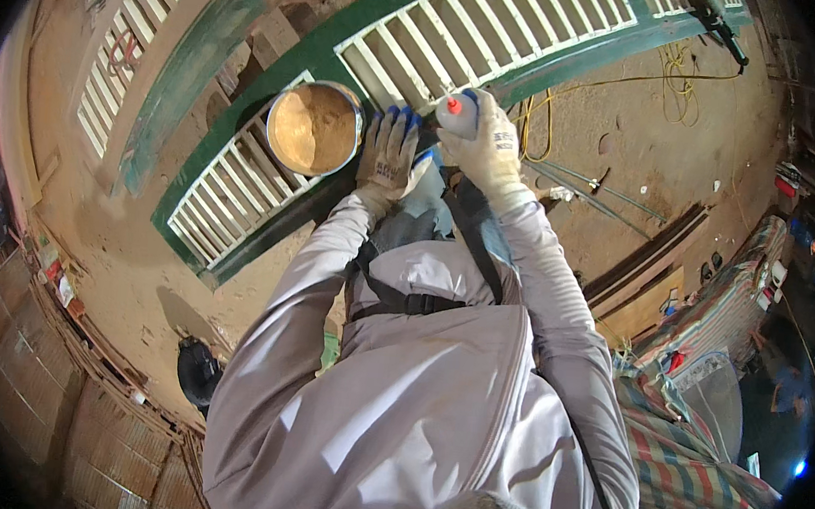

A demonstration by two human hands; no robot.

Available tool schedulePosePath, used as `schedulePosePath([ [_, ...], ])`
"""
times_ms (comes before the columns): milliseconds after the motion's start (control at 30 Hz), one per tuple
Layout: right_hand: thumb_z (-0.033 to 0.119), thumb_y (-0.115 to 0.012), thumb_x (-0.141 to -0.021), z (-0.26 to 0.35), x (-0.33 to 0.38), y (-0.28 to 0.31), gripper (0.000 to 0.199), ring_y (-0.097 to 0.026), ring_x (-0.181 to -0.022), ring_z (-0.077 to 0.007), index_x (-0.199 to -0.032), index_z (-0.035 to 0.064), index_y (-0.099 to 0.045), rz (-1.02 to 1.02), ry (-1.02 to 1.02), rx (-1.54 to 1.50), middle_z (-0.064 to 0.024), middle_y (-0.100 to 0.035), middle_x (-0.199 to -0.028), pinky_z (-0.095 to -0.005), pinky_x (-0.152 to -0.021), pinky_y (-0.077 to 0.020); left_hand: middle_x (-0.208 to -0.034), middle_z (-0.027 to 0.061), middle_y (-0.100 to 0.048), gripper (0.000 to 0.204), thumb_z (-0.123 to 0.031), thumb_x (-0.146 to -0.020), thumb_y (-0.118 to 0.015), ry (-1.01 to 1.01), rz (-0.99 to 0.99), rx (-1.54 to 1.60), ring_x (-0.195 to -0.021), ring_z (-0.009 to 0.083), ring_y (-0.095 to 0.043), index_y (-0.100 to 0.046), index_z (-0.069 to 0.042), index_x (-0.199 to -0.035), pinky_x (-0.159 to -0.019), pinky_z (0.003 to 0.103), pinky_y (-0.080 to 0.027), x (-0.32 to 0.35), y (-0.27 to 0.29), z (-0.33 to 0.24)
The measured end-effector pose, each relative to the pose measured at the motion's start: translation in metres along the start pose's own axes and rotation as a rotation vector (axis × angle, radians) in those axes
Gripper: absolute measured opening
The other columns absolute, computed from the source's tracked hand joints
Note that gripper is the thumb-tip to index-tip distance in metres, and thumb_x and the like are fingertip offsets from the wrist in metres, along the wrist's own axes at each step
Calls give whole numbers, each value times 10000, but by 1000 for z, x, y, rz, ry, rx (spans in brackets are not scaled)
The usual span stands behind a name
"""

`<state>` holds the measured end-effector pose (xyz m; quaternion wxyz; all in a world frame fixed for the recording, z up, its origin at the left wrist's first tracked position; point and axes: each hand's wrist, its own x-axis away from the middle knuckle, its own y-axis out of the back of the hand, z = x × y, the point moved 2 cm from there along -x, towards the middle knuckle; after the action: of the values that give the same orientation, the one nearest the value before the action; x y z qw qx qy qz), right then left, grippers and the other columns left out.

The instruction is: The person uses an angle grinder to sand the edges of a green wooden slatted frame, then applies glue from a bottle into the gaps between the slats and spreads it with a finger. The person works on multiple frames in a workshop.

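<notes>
A green-framed louvered shutter (324,68) with white slats lies across the space in front of me. My left hand (389,153), in a grey work glove with blue fingertips, rests on the frame with its fingers stretched out. Just left of it, a round bucket (359,128) of tan, powdery-looking material stands on the shutter. My right hand (492,151), in a pale glove, is wrapped round a whitish squeeze bottle (457,120) with an orange-red tip. The bottle is over the near edge of the slatted panel; whether its tip touches anything, I cannot tell.
Another slatted panel (130,32) lies at the far left. Yellow cord (674,89) is looped on the floor at the right, beyond thin metal rods (604,195) and wooden boards (651,259). A black tool (717,28) is at the upper right. Striped tarp (687,473) fills the lower right.
</notes>
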<state>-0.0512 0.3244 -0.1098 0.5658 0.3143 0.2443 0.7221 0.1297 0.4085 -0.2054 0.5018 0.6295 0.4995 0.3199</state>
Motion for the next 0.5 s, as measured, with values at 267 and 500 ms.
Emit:
schedulePosePath([
  [267,287,-799,-784,26,-30,-27,432,-703,-943,-386,-1136,101,-633,-44,181,-61,-172,-715,-996,-478,-834,-558,-1347,156,-594,529,-200,-824,-730,-267,-200,243,-1260,383,-574,-648,-101,-1336,-1034,514,-494,16,72,-9],
  [500,332,-818,-757,-1,11,2,565,-691,-999,-383,-1217,88,-600,75,154,91,-167,-714,-1052,-481,-876,-533,-1226,125,-592,598,-420,-875,-766,504,-124,-227,-1141,361,-547,-622,-126,-1376,-981,528,-445,48,108,15],
])
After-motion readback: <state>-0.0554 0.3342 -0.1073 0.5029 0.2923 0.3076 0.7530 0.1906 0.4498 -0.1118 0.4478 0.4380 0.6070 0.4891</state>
